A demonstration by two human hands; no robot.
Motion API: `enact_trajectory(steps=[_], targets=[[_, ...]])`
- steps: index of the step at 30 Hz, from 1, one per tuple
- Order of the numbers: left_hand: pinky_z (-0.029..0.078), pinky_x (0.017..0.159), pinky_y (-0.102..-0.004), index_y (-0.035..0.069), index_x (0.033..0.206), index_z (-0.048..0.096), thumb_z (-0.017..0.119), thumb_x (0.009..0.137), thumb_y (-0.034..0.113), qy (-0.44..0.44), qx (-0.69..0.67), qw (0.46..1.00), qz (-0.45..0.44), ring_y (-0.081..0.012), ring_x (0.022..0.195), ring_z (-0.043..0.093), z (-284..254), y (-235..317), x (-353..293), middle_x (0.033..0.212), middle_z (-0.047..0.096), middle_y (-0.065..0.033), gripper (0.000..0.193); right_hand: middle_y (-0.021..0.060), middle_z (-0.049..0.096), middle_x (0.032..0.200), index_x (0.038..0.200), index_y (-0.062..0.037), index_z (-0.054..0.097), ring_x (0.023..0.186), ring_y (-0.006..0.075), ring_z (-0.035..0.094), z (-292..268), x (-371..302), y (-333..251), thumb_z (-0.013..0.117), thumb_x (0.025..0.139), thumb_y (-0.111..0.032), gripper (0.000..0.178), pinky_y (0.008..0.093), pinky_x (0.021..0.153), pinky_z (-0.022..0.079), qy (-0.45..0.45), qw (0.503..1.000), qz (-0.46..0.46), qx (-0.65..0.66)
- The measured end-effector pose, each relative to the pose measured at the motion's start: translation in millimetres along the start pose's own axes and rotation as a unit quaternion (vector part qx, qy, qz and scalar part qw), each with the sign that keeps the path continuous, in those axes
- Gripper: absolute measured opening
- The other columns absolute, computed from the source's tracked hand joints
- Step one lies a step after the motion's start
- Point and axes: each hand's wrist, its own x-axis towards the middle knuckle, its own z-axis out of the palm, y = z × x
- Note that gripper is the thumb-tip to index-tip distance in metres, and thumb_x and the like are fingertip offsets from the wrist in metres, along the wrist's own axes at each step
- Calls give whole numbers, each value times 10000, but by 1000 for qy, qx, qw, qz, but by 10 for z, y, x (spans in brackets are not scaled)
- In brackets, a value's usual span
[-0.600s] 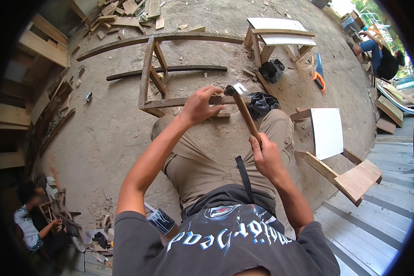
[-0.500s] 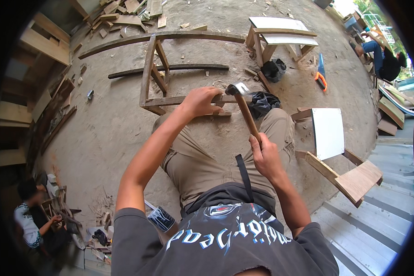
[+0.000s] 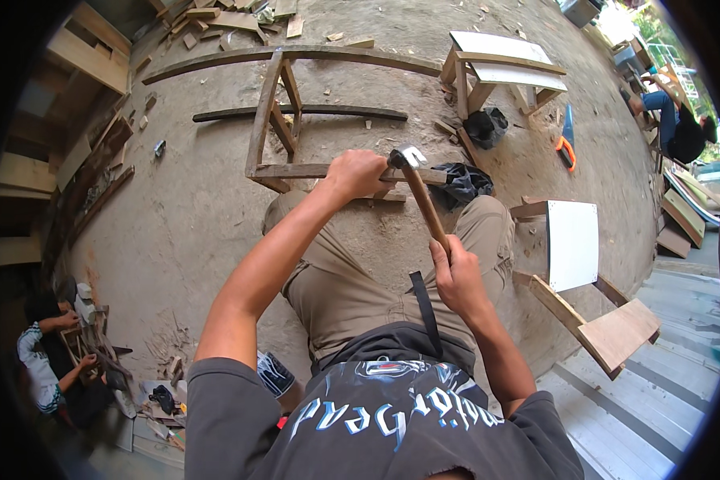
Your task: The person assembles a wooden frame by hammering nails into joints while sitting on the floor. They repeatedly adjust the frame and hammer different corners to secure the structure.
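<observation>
My right hand (image 3: 458, 276) is wrapped round the wooden handle of a claw hammer (image 3: 426, 202). The hammer's metal head is up by my left hand, close to a wooden rail. My left hand (image 3: 358, 174) is closed over that near rail of a wooden frame (image 3: 296, 170), in front of my knees. Whether a nail is between its fingers is hidden. The frame's upright pieces and long far rail (image 3: 360, 54) stretch away from me across the ground.
A white-topped wooden stool (image 3: 504, 68) stands far right; a chair-like piece with a white panel (image 3: 572, 244) lies by my right knee. Black plastic bags (image 3: 462, 184), a handsaw (image 3: 566, 140) and wood scraps (image 3: 240, 22) lie around. One person sits lower left (image 3: 64, 360), another far right (image 3: 684, 132).
My left hand's fingers have closed more tightly at the rail. The hammer has barely moved, its head still beside that hand. The person at lower left has raised an arm. My view has shifted slightly.
</observation>
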Motion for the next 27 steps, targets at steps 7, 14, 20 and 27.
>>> enact_trajectory(steps=[7, 14, 20, 27], targets=[[564, 745, -468, 106, 959, 710, 729, 778, 449, 10, -17, 1000, 8, -365, 818, 694, 14, -13, -4, 832, 706, -169, 388, 171, 546, 629, 1054, 26, 528, 532, 289, 554, -109, -77, -268, 530, 1017, -197, 226, 388, 523, 419, 10, 999, -36, 0], [564, 749, -474, 90, 918, 687, 730, 782, 435, 5, -10, 1000, 13, -364, 832, 694, -5, 8, -25, 843, 703, -160, 374, 161, 547, 626, 1056, 11, 531, 525, 303, 578, -172, -113, -314, 525, 1019, -198, 212, 399, 511, 426, 19, 999, -46, -19], [560, 754, -476, 96, 932, 698, 731, 782, 429, -32, -18, 999, -5, -365, 839, 692, -89, 70, 5, 847, 703, -157, 367, 194, 564, 650, 1030, 4, 523, 545, 338, 603, -32, -113, -159, 526, 1017, -206, 211, 428, 529, 442, 55, 995, -68, -53], [559, 761, -478, 109, 947, 723, 734, 775, 445, 0, -27, 1000, -8, -368, 845, 690, -32, 13, -23, 859, 708, -156, 378, 215, 565, 633, 1013, 18, 522, 555, 382, 593, -130, -99, -306, 527, 1015, -205, 223, 436, 522, 423, 30, 999, -8, -12]])
